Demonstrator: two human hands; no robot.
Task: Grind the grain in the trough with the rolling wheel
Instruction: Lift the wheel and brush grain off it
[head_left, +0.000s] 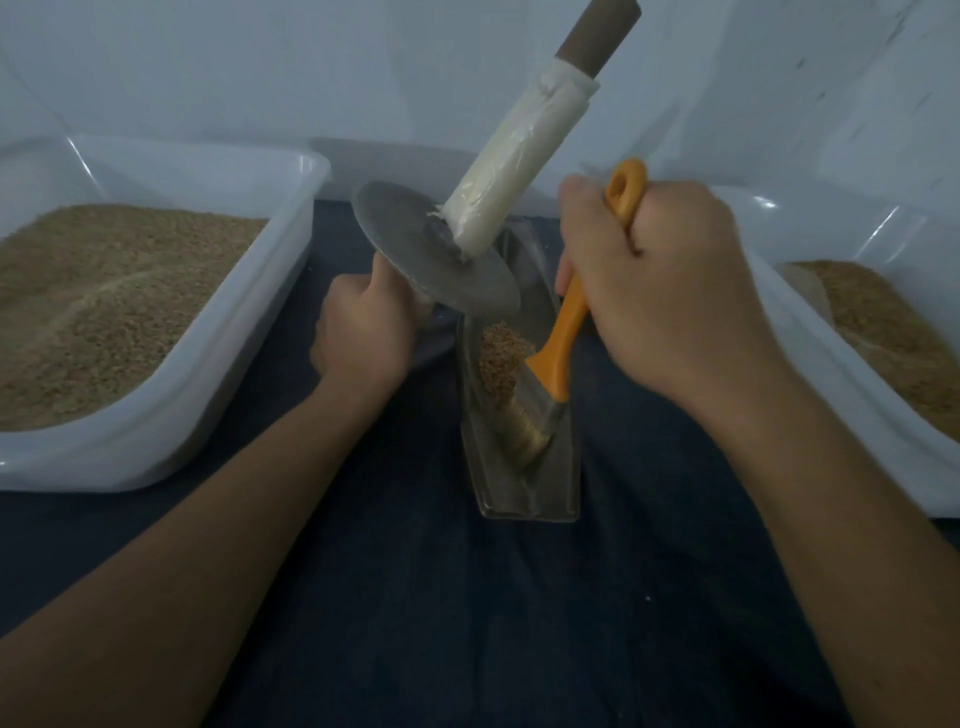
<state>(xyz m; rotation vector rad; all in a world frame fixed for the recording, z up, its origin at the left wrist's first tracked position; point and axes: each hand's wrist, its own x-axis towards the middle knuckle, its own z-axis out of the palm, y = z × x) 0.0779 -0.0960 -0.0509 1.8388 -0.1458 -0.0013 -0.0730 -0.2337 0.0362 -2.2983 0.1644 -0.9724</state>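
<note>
While the trough (524, 467) lies on the dark-covered bench (519, 623) with its long axis running from 6 to 12 o'clock, the rolling wheel (431, 254) is lifted clear of it and tilted. Its axle runs from about 7 o'clock, low by the left hand, up to 1 o'clock, where the wrapped handle (524, 156) ends in a bare brown tip near the top edge. The wheel is a thin grey metal disc, its flat face turned up toward the camera; the upper handle is bound in whitish tape. The trough is a narrow grey metal channel, and a small heap of tan grain (501, 358) sits in its middle, just below the disc.

The left hand (363, 332) is curled round the lower handle under the disc, most of that handle being hidden. The right hand (660, 291) is fisted tightly round the orange handle of a brush (550, 374), whose pale bristles press into the trough at 6 o'clock of the grain.

A white tub (249, 312) of grain stands at 9 o'clock, and another tub (810, 338) at 3 o'clock.
</note>
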